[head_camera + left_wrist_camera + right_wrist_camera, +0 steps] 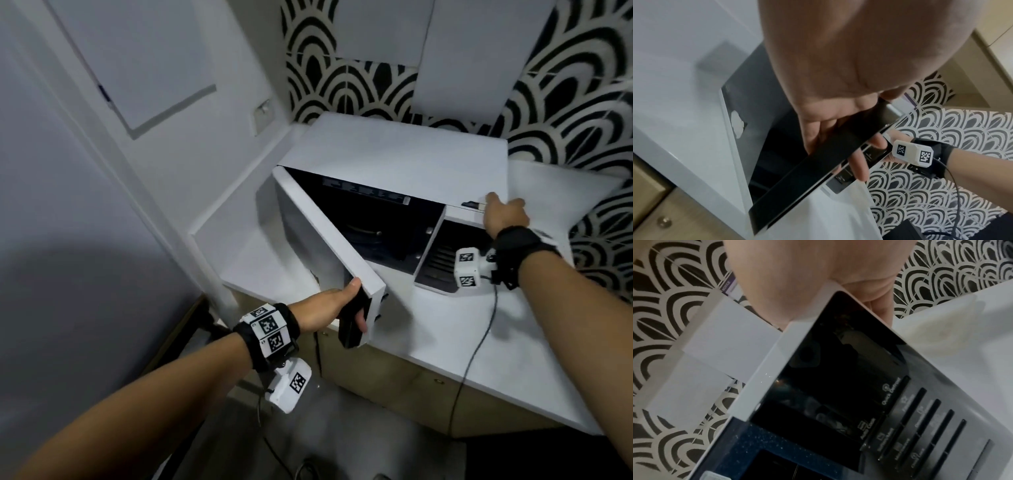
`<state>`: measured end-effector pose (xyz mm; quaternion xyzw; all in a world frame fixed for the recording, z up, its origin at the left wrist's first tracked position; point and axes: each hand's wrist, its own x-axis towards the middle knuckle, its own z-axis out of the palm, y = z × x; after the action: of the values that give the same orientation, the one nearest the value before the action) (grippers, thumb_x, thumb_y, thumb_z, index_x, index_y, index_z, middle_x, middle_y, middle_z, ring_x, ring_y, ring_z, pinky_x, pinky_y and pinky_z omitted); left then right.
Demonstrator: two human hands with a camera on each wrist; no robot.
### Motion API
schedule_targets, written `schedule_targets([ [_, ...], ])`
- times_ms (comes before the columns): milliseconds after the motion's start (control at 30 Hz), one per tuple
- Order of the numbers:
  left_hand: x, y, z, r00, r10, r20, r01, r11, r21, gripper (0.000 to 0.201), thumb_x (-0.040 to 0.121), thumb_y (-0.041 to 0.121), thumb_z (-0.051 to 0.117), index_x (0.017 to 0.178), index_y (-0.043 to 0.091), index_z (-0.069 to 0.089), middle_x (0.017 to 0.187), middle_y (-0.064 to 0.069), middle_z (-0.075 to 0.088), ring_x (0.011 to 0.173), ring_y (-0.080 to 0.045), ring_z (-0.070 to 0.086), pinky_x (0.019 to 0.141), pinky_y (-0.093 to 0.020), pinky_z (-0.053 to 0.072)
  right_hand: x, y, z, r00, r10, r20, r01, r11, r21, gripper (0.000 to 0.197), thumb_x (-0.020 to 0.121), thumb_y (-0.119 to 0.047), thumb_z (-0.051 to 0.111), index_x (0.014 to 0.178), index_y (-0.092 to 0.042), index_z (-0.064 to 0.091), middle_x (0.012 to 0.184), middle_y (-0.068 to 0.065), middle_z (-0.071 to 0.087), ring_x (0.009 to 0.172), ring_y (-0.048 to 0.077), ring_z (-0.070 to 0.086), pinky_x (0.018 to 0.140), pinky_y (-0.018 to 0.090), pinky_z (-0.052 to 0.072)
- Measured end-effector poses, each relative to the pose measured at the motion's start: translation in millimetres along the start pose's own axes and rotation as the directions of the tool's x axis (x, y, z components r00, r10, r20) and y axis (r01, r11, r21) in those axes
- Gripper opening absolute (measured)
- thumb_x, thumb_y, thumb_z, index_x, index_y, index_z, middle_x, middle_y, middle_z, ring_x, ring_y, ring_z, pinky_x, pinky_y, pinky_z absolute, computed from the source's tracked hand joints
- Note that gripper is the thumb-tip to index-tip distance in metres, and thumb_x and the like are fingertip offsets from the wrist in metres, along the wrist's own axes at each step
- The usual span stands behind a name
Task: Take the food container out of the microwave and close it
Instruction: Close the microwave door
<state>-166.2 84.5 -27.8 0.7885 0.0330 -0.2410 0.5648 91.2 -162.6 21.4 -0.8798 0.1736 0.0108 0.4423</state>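
Note:
A white microwave [394,150] stands on the counter with its door [318,233] swung partly open to the left. My left hand [346,308] grips the door's free edge [818,170], thumb on the white outer face and fingers [859,165] curled round to the dark inner side. My right hand [507,214] rests palm down on the microwave's top right front corner, above the control panel [920,418]. The cavity is dark; only a round turntable [363,236] shows, and I cannot make out the food container.
The white countertop [445,325] runs in front and to the right of the microwave, with a black cable [479,342] trailing over it. A white wall [171,137] stands close on the door's left. Black-and-white patterned tiles [565,102] back the counter. Beige cabinets [394,387] sit below.

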Motion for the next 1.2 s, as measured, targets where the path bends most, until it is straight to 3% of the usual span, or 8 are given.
schedule_targets([
  [67,19.3,5.8,10.0,0.999,0.038,-0.021,-0.039,0.997,-0.062,0.076,0.093,0.073,0.02,0.08,0.017,0.071,0.098,-0.008,0.079,0.105,-0.023,0.07,0.113,-0.045,0.039,2.7,3.9,3.5,0.999,-0.026,-0.026,0.026,1.0,0.003,0.067,0.097,-0.048,0.043,0.139,0.004,0.036,0.144,0.027,0.046,0.13,0.044,0.045,0.104,0.042,0.035],
  [200,54.6,25.3,22.8,0.996,0.07,-0.054,-0.076,0.99,-0.119,0.078,0.101,0.062,0.02,0.091,0.002,0.07,0.102,-0.023,0.075,0.101,-0.035,0.07,0.101,-0.039,0.051,7.2,6.3,4.1,0.998,-0.058,-0.039,0.057,0.998,-0.027,0.065,0.096,-0.05,0.044,0.135,0.002,0.039,0.139,0.026,0.051,0.126,0.043,0.049,0.1,0.041,0.039],
  [400,114.5,60.6,38.5,0.966,0.106,-0.237,-0.123,0.991,-0.058,0.082,0.102,0.06,0.017,0.074,0.002,0.068,0.086,-0.014,0.078,0.078,-0.006,0.072,0.074,-0.006,0.044,8.2,7.9,4.1,0.997,-0.071,-0.037,0.07,0.997,-0.021,0.065,0.093,-0.054,0.044,0.133,-0.003,0.041,0.135,0.024,0.054,0.121,0.042,0.053,0.098,0.041,0.042],
  [466,134.9,67.7,41.0,0.951,0.131,-0.279,-0.168,0.979,-0.112,0.077,0.103,0.058,0.021,0.069,0.004,0.064,0.073,-0.016,0.072,0.061,-0.007,0.069,0.071,-0.012,0.049,8.6,8.5,3.7,0.997,-0.071,-0.03,0.071,0.997,-0.011,0.065,0.093,-0.054,0.044,0.135,-0.004,0.039,0.135,0.023,0.054,0.12,0.041,0.054,0.096,0.041,0.043],
  [600,168.2,69.2,41.8,0.929,0.136,-0.343,-0.204,0.964,-0.169,0.075,0.099,0.063,0.026,0.057,0.013,0.063,0.056,-0.008,0.066,0.057,-0.019,0.065,0.084,-0.039,0.055,8.9,9.3,4.4,0.998,-0.062,-0.021,0.062,0.998,-0.004,0.068,0.092,-0.056,0.043,0.139,-0.007,0.036,0.137,0.021,0.054,0.121,0.04,0.054,0.097,0.041,0.043],
  [833,175.8,72.8,43.9,0.884,0.156,-0.442,-0.221,0.97,-0.1,0.071,0.104,0.054,0.027,0.059,0.011,0.06,0.054,-0.004,0.061,0.059,-0.017,0.059,0.072,-0.031,0.05,12.1,10.1,7.0,0.999,-0.047,-0.024,0.047,0.999,-0.007,0.069,0.091,-0.06,0.044,0.137,-0.007,0.039,0.135,0.02,0.055,0.122,0.039,0.053,0.096,0.041,0.042],
  [1000,180.6,77.1,51.9,0.844,0.141,-0.517,-0.227,0.968,-0.107,0.069,0.105,0.051,0.028,0.058,0.008,0.055,0.051,-0.002,0.054,0.046,-0.01,0.051,0.051,-0.011,0.043,15.2,9.9,8.6,0.998,-0.069,-0.007,0.069,0.997,-0.016,0.082,0.083,-0.071,0.048,0.137,-0.01,0.043,0.132,0.017,0.058,0.12,0.037,0.054,0.096,0.04,0.044],
  [1200,185.9,76.7,55.1,0.821,0.142,-0.552,-0.244,0.963,-0.115,0.069,0.104,0.052,0.029,0.054,0.01,0.051,0.046,-0.002,0.051,0.038,-0.007,0.046,0.047,-0.013,0.04,15.1,10.2,9.1,0.998,-0.061,-0.015,0.061,0.998,-0.02,0.08,0.083,-0.068,0.05,0.137,-0.01,0.042,0.129,0.017,0.058,0.117,0.037,0.055,0.092,0.038,0.044],
])
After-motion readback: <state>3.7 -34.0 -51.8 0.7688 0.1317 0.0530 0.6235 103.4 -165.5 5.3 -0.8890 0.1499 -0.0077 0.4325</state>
